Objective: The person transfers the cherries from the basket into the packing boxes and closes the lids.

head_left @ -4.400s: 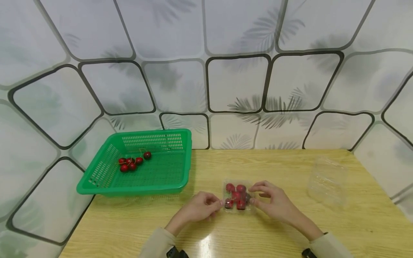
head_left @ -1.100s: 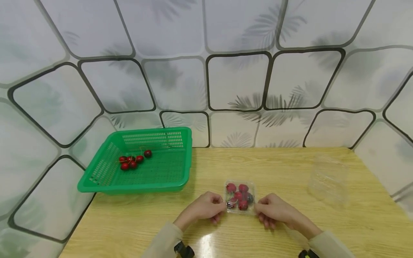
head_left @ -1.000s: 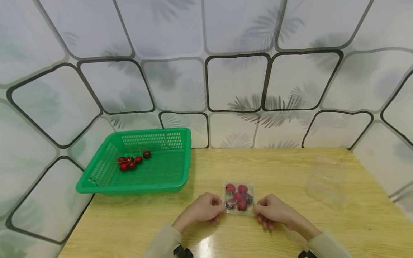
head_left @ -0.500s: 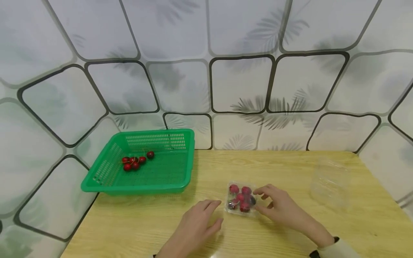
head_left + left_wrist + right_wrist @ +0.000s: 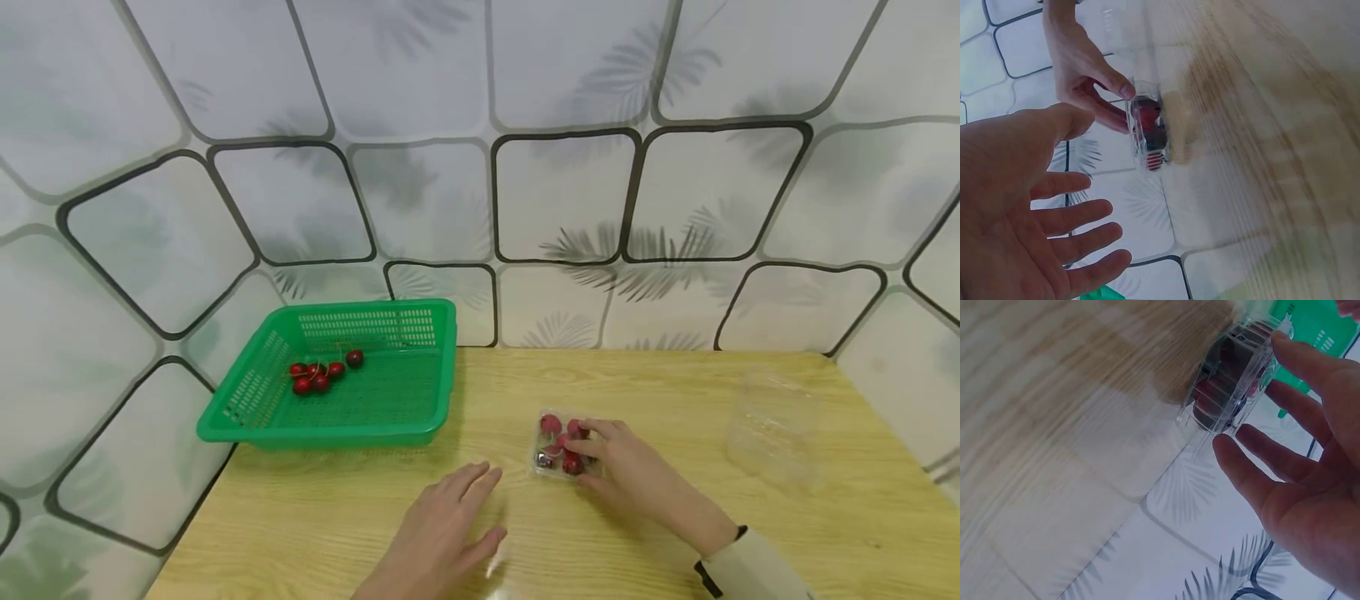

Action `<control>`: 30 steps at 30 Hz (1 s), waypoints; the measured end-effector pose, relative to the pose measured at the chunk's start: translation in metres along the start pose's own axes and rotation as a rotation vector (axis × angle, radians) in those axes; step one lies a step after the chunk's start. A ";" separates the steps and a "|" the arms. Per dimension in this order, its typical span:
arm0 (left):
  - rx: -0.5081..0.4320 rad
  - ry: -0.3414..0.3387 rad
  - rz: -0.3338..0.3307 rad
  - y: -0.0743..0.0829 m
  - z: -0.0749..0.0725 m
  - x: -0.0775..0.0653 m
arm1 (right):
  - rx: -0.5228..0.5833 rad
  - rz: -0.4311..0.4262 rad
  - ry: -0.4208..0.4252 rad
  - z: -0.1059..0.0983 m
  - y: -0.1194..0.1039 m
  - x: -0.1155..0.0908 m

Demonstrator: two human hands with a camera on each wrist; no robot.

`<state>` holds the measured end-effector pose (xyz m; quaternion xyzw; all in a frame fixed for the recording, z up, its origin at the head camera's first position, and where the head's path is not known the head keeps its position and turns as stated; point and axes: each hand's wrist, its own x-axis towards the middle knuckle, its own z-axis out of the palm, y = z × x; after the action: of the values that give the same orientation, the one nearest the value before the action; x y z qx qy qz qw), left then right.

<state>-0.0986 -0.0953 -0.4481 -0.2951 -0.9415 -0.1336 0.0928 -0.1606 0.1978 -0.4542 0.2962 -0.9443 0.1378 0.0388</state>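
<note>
A small clear plastic clamshell box (image 5: 537, 472) with several dark red cherries (image 5: 1210, 403) inside sits on the wooden table. My right hand (image 5: 637, 479) reaches over the box's right side, fingers fairly straight and spread at its lid. In the right wrist view, the fingertips (image 5: 1224, 445) are right at the lid's edge. The left wrist view shows the right thumb (image 5: 1124, 87) near the upper edge of the box. My left hand (image 5: 438, 529) holds nothing and hovers left of the box and nearer me, its fingers spread apart.
At the back left stands a green plastic basket (image 5: 322, 436) with several stemmed cherries (image 5: 321, 383) in its left part. Another clear plastic container (image 5: 772, 429) stands on the table (image 5: 660, 392) to the right. A patterned wall (image 5: 555, 200) rises behind.
My left hand has let go of the box's left edge and drawn back, its fingers spreading. My right hand has moved from the right edge onto the lid. The box has shifted slightly away from me.
</note>
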 end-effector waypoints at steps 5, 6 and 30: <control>0.033 -0.010 0.002 -0.006 -0.001 -0.006 | -0.001 0.036 0.018 -0.002 0.014 0.012; 0.041 -0.008 0.007 -0.008 -0.001 -0.006 | -0.002 0.042 0.021 -0.002 0.017 0.015; 0.136 -0.005 0.105 -0.025 0.015 -0.013 | 0.060 0.220 0.030 -0.001 0.076 0.054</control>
<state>-0.1041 -0.1172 -0.4706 -0.3372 -0.9320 -0.0633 0.1173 -0.2482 0.2282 -0.4629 0.1895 -0.9659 0.1741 0.0287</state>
